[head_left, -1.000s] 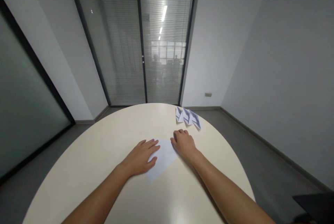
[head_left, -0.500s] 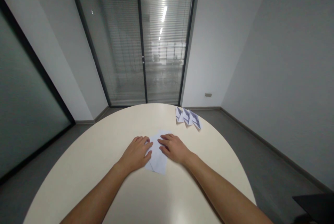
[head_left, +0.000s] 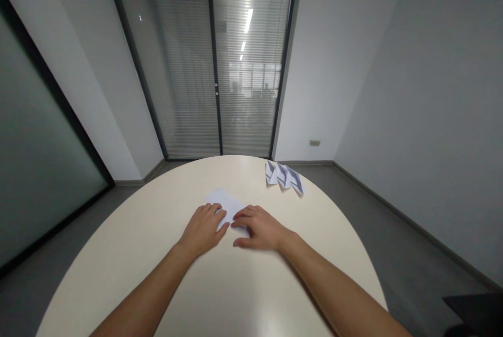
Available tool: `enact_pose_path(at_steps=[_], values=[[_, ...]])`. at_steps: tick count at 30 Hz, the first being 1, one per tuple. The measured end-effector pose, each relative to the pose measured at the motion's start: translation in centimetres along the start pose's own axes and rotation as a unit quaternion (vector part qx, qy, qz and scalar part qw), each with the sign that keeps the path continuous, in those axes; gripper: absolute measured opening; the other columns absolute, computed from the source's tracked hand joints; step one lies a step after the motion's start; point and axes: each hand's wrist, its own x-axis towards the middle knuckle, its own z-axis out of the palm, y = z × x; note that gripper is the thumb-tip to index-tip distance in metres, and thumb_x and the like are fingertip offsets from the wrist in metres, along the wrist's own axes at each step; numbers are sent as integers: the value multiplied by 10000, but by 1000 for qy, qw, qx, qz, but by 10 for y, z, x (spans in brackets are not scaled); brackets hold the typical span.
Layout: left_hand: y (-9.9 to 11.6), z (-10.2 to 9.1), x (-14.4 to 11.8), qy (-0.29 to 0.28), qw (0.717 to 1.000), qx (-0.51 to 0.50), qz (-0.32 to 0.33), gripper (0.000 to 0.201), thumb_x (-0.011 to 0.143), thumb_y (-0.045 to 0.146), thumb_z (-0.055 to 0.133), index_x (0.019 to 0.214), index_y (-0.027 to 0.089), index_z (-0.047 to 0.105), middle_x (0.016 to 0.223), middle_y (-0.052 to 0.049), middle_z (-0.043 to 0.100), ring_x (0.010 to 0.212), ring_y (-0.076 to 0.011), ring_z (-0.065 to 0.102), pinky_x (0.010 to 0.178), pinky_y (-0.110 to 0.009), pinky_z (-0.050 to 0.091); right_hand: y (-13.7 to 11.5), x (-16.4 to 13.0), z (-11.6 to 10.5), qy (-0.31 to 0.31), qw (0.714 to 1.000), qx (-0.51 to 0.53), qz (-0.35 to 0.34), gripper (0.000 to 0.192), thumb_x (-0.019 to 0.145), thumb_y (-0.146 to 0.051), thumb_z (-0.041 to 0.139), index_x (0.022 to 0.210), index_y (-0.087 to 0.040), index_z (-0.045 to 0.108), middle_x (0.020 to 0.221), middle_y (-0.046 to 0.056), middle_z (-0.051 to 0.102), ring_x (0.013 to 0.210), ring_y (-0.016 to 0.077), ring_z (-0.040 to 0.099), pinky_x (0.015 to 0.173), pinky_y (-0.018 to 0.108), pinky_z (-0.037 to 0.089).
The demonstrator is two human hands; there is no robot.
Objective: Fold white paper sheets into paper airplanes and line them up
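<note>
A white sheet of paper (head_left: 225, 200) lies on the round cream table, slanting from upper left to lower right. Its lower part is partly covered by both hands. My left hand (head_left: 205, 228) rests on the paper's left side, fingers bent but apart. From the right, my right hand (head_left: 259, 228) lies over the paper's lower right end, its fingers spread and its thumb apart from them on the near side. Neither hand has closed around the paper.
Several folded white paper pieces (head_left: 283, 175) stand in an overlapping row near the table's far right edge. The table (head_left: 157, 216) has a curved rim. A dark object (head_left: 475, 312) is at the lower right. Glass doors with blinds (head_left: 247, 117) are behind.
The paper has turned counterclockwise, its far end swinging to the left. My right hand has shifted slightly nearer to me with its thumb spread wider; my left hand has barely moved.
</note>
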Motion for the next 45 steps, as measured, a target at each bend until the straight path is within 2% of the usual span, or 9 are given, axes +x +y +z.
enact_pose_path(at_steps=[4, 9, 12, 16, 22, 28, 32, 35, 45], values=[[-1, 5, -3, 6, 1000, -12, -7, 277, 955, 350, 485, 1108, 187, 649, 1210, -130, 632, 1143, -290, 561, 990, -440, 442, 2, -1, 2, -7, 1000, 6, 24, 391, 883, -404, 661, 1220, -206, 666, 1167, 84, 695, 1119, 234, 605, 978, 342, 436], [-5, 16, -7, 8, 999, -44, -26, 297, 952, 345, 478, 1162, 197, 625, 1312, -127, 606, 1236, -277, 534, 1042, -423, 438, 5, -4, 0, -21, 999, -3, 47, 336, 813, -400, 712, 1091, -212, 697, 1096, 63, 712, 1066, 233, 628, 945, 326, 462], [-6, 17, -7, 1, 998, -48, -29, 330, 947, 388, 492, 1188, 202, 619, 1330, -128, 601, 1253, -288, 525, 1045, -437, 440, 6, -5, -4, -31, 999, 6, 37, 374, 795, -419, 735, 1109, -219, 695, 1117, 64, 707, 1070, 237, 628, 945, 331, 464], [-7, 14, -9, -6, 999, -46, -28, 388, 935, 438, 520, 1227, 197, 607, 1354, -134, 591, 1264, -295, 520, 1048, -446, 440, 9, -5, -5, -33, 999, 29, 20, 287, 866, -369, 683, 1108, -217, 711, 1158, 74, 694, 1100, 224, 618, 970, 325, 454], [-3, 15, -10, -7, 998, -44, -37, 395, 935, 441, 523, 1232, 195, 612, 1332, -134, 607, 1256, -295, 526, 1051, -444, 437, 11, -6, -1, -15, 999, 31, 30, 259, 896, -330, 645, 1120, -219, 716, 1148, 76, 701, 1099, 213, 616, 967, 320, 457], [-4, 16, -11, -1, 998, -42, -47, 403, 939, 445, 513, 1241, 197, 613, 1344, -131, 604, 1268, -297, 514, 1059, -448, 434, 9, -6, -3, -11, 999, 14, 27, 397, 809, -154, 591, 1188, -224, 688, 1137, 41, 722, 1046, 202, 638, 956, 301, 455], [-4, 18, -11, 3, 999, -35, -38, 399, 942, 446, 514, 1228, 190, 622, 1341, -130, 607, 1264, -293, 517, 1063, -437, 432, 13, -6, 1, 6, 998, 17, 55, 213, 893, -244, 580, 1050, -206, 719, 1020, 47, 732, 930, 185, 645, 857, 281, 463], [-2, 19, -9, 1, 999, -34, -39, 394, 947, 442, 510, 1220, 182, 625, 1340, -131, 608, 1265, -288, 517, 1063, -431, 433, 15, -5, 6, 24, 996, 6, 80, 164, 918, -268, 578, 950, -181, 713, 925, 56, 711, 892, 182, 627, 817, 275, 450], [4, 19, -8, 16, 998, -44, -32, 340, 943, 394, 540, 1174, 167, 642, 1299, -128, 622, 1227, -288, 531, 1030, -426, 461, 13, -4, 8, 37, 993, 5, 114, 110, 907, -207, 588, 919, -164, 688, 909, 62, 668, 919, 189, 574, 822, 282, 419]])
